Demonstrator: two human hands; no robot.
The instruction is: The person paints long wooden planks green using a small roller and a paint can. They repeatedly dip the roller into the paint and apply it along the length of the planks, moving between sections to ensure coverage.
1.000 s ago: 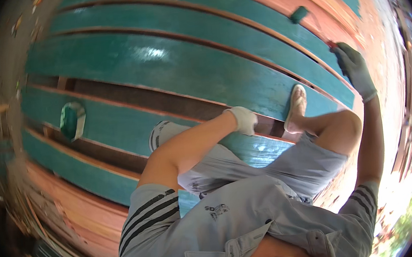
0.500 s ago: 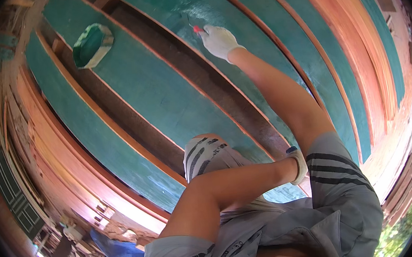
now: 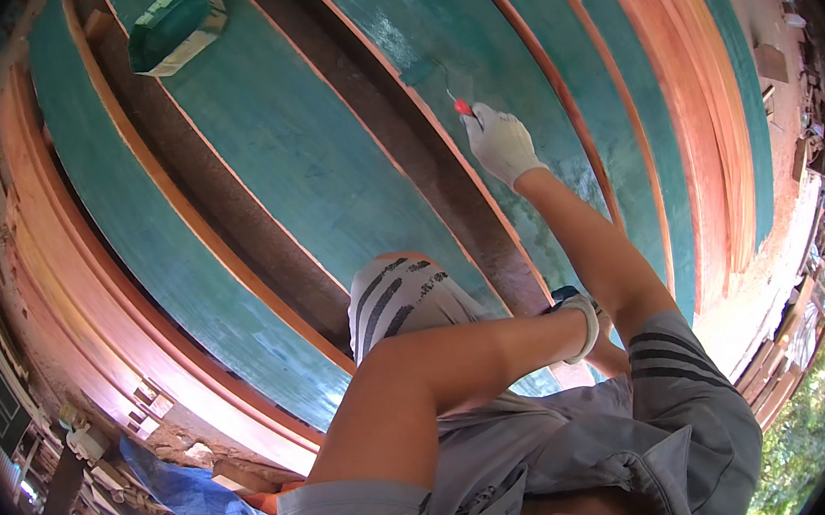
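My right hand (image 3: 501,143), in a white knit glove, is closed round the red handle of a paint roller (image 3: 421,71). The roller's green head lies on a green-painted board (image 3: 514,76), close to its left edge. Pale, shiny patches show on the paint around it. My left forearm crosses low in front of me, over my bent knee. At its end is my left hand (image 3: 581,326), with a pale glove cuff around the wrist; its fingers are hidden. Something dark blue shows just beyond that wrist. A cut-open, paint-smeared container (image 3: 182,55) of green paint stands on another green board at the upper left.
Several green boards lie side by side with dark gaps between them. Bare reddish planks (image 3: 652,51) lie to the right, more (image 3: 83,282) to the left. A blue tarp (image 3: 191,497) and wood scraps are at the lower left; stacked timber (image 3: 780,360) is at the lower right.
My right hand has drawn the roller nearer to me along the board. The whole view has shifted, so the paint container now sits higher in it. My left arm stays bent across me.
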